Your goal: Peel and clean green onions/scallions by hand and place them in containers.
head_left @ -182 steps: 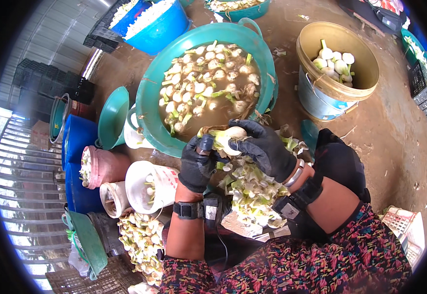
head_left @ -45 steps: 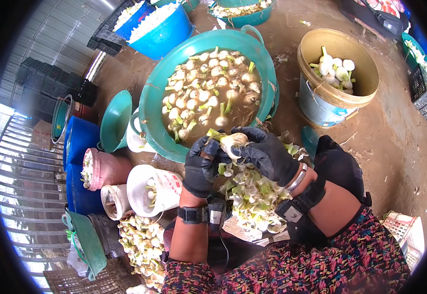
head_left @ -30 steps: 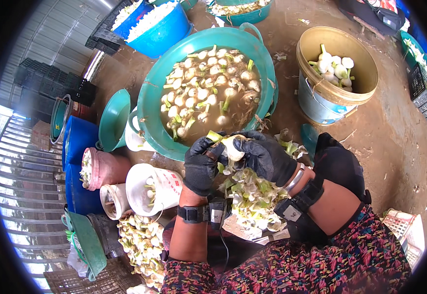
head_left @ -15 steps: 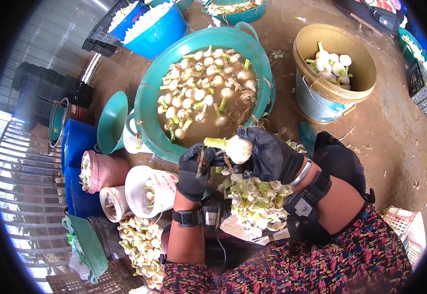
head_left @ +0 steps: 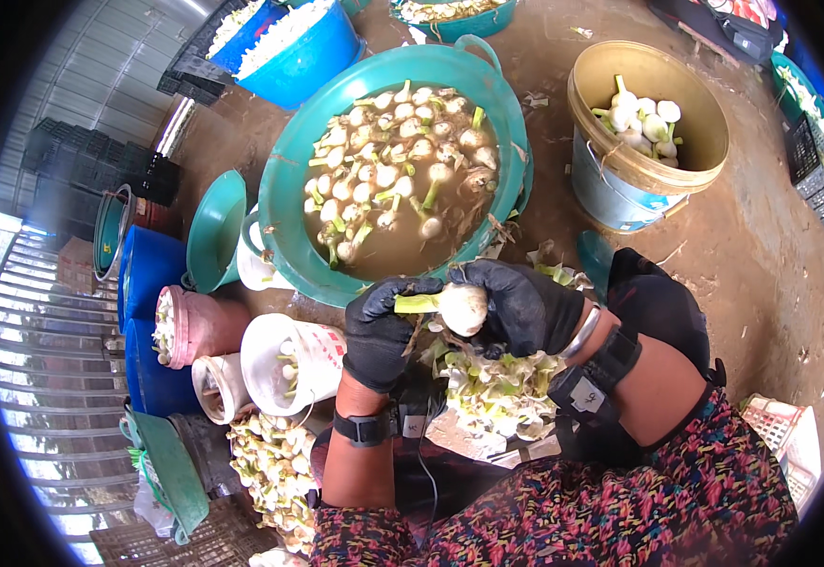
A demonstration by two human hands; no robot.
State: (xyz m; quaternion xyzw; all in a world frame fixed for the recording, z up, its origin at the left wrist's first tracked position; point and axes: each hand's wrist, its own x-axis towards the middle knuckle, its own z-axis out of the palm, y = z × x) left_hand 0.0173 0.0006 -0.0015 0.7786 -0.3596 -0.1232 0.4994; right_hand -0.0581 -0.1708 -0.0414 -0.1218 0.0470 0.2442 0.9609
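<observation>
1. And there, swung round! Showed brown and rooty a second and a half ago; now brought up smooth and pale on the round white bulb (head_left: 464,310) with its cut yellow-green stem (head_left: 417,303).
2. Grasped that bulb firmly from its right side in the black-gloved right hand (head_left: 537,307), with fingers curled about it.
3. Drew the black-gloved left hand (head_left: 377,333) in close beside the stem, levelled to point left; could not tell whether pinched or merely touched.
4. Held everything just on the near side of the large round green plastic basin (head_left: 287,184), apart from its muddy brown water (head_left: 402,253), near a heap of pale papery peelings (head_left: 497,392).
5. Saw no gain among the white bulbs (head_left: 653,130) in the tall tan-lined plastic bucket (head_left: 599,194).
6. Judged by that paler surface, looked largely stripped of loose skin, though not yet set down.
</observation>
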